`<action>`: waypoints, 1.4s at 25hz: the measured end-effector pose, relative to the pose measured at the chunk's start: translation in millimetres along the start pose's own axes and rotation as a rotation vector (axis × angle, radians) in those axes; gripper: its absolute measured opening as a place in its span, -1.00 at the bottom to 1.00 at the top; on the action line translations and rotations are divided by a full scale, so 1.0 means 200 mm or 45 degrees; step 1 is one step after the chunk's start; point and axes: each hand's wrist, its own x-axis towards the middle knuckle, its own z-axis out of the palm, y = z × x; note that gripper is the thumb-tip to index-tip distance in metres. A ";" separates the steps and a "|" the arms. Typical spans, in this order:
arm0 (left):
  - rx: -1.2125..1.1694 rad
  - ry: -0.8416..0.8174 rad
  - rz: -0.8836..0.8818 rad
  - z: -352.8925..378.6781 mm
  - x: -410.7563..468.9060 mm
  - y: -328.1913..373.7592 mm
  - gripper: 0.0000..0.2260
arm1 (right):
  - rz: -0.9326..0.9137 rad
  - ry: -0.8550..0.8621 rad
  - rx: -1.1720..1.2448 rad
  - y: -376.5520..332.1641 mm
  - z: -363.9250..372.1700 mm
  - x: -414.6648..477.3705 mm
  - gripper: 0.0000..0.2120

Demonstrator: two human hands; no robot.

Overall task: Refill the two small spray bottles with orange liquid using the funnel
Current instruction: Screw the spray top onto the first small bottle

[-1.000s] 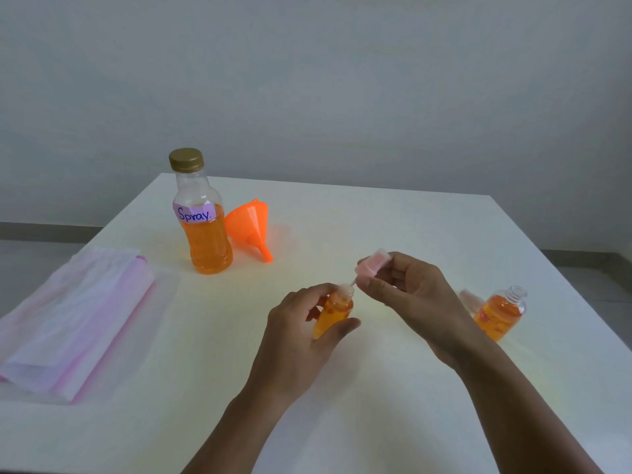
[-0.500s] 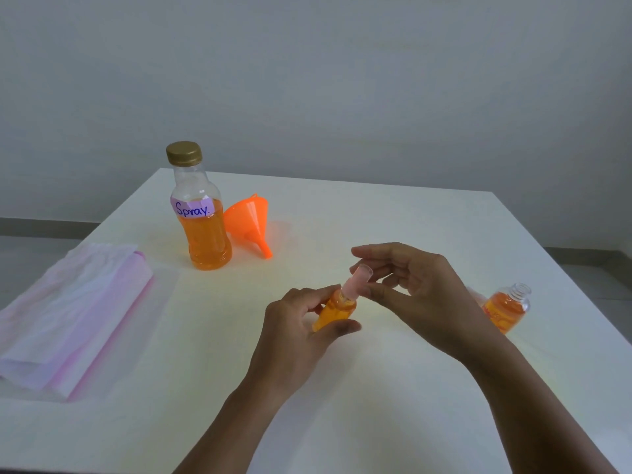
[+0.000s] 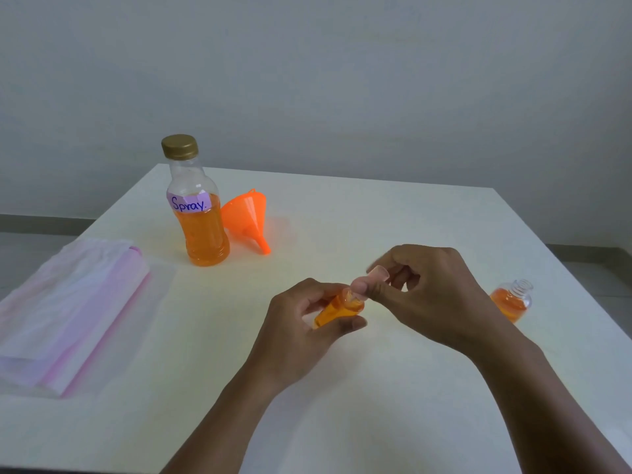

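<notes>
the step in hand, as i judged it, was closing up: my left hand (image 3: 301, 323) was curled round a small spray bottle (image 3: 337, 307), held tilted above the desk (image 3: 376, 217) and showing orange liquid almost to the neck. my right hand (image 3: 427, 295) pinched the pink spray cap (image 3: 371, 281) between thumb and forefinger, the cap seated on the bottle's neck; the remaining fingers were loosely bent, touching nothing i could see. whether the thread had caught could not be told.

the second small bottle (image 3: 513, 299) stood uncapped on the desk just past my right wrist, partly filled with orange liquid; its cap was not seen. the orange funnel (image 3: 248, 217) lay on its side, touching the large bottle labelled "spray" (image 3: 198, 206), which was capped and roughly half full.

in my judgement the next move called for turning the cap home while the left hand kept the bottle from twisting, then attending to the open bottle.
</notes>
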 end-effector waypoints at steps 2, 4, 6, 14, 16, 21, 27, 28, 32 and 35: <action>-0.006 -0.013 0.015 0.00 0.00 0.01 -0.68 | -0.034 -0.043 0.099 0.00 -0.01 -0.01 -0.38; -0.018 -0.001 0.012 0.00 0.00 0.01 -0.69 | -0.088 -0.051 0.254 0.01 -0.02 -0.03 -0.46; -0.040 0.011 0.013 0.00 0.01 0.00 -0.72 | -0.161 -0.008 0.224 0.01 -0.02 -0.03 -0.65; -0.018 -0.004 0.036 -0.01 0.02 -0.02 -0.71 | 0.002 -0.054 0.243 0.00 0.01 -0.02 -0.65; -0.006 -0.002 0.042 -0.01 0.02 -0.02 -0.70 | 0.005 -0.014 0.230 0.00 0.02 -0.02 -0.85; -0.012 0.001 0.053 0.00 0.03 -0.03 -0.69 | 0.158 -0.093 0.181 0.01 0.01 -0.02 -0.51; -0.013 -0.007 0.064 0.01 0.02 -0.02 -0.70 | 0.194 -0.026 0.239 0.03 0.06 -0.03 -0.79; -0.012 -0.004 0.059 0.01 0.02 -0.02 -0.71 | 0.243 0.003 0.190 0.03 0.06 -0.02 -0.62; -0.007 0.013 0.044 0.01 0.03 -0.03 -0.69 | 0.240 -0.176 0.340 0.04 0.04 -0.03 -0.57; -0.008 -0.009 0.057 0.02 0.04 -0.04 -0.67 | 0.258 -0.162 0.561 0.06 0.08 -0.03 -0.82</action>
